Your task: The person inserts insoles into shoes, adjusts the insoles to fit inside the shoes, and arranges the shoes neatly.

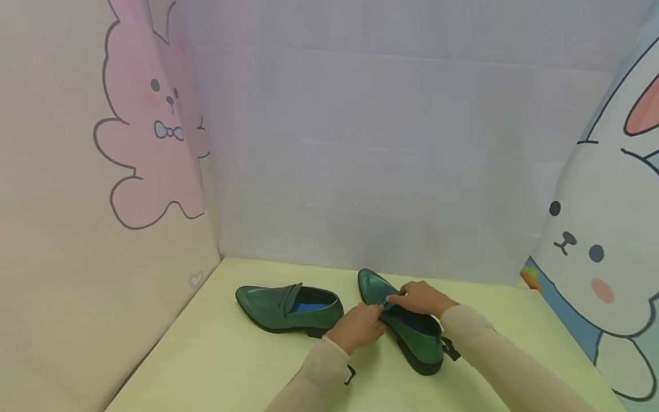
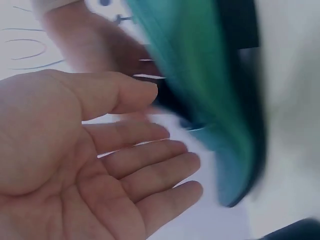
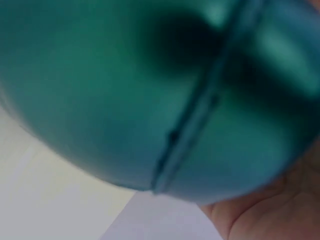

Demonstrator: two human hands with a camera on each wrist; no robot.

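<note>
A dark green loafer with a blue insole lies at an angle on the table, toe pointing away to the left. My right hand holds it around the opening, its thumb by the strap. Beside the strap, on the near side, is my left hand. The left wrist view shows that hand with loosely bent fingers and thumb apart, next to the blurred shoe; contact is hard to make out. The heel fills the right wrist view, hiding the right fingers. The matching left-lying loafer rests apart, toe to the left.
The pale yellow table carries both shoes. A whitish cloth wall stands behind it. Side walls bear a pink rabbit drawing and a white rabbit drawing. Dark straps hang near both wrists.
</note>
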